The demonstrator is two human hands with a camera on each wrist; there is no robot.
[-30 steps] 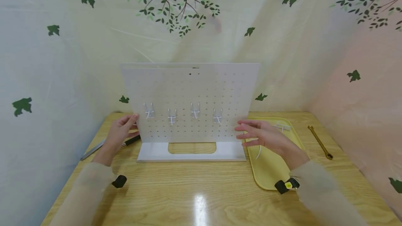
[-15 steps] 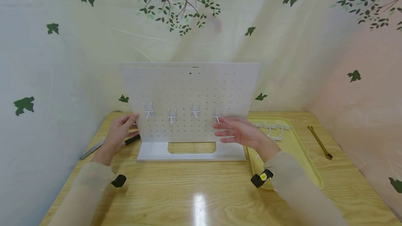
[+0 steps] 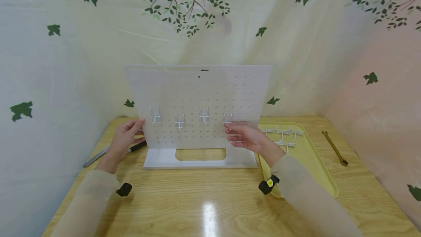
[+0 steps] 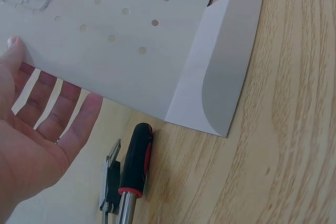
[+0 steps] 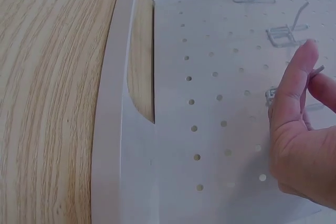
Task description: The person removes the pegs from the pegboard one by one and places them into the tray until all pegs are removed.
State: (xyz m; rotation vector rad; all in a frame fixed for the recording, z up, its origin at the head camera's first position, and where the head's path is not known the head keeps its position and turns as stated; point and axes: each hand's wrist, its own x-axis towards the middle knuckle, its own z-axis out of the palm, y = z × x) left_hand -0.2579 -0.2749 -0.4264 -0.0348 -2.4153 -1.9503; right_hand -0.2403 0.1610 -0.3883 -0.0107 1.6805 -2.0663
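Note:
A white pegboard [image 3: 187, 90] stands upright on its base, with several white wire hooks in its holes. At its left edge my left hand [image 3: 125, 140] grips the board; in the left wrist view the thumb is in front and the fingers reach behind the edge. My right hand [image 3: 248, 138] is at the rightmost hook [image 3: 227, 117]. In the right wrist view, the thumb and index finger pinch this hook's prong [image 5: 318, 70], while its wire frame [image 5: 270, 96] lies against the board, partly hidden by the hand.
A yellow tray [image 3: 309, 167] with several loose wire hooks [image 3: 285, 143] is at the right. Beyond it lies a golden wrench [image 3: 334, 148]. Left of the board are a black-and-red-handled tool [image 4: 137, 156] and another metal tool [image 4: 110, 182]. A printed curtain [image 3: 197, 50] hangs behind.
My right hand has moved left from the board's right edge to the rightmost hook, and its thumb and finger have closed on the prong. The left hand has stayed at the left edge.

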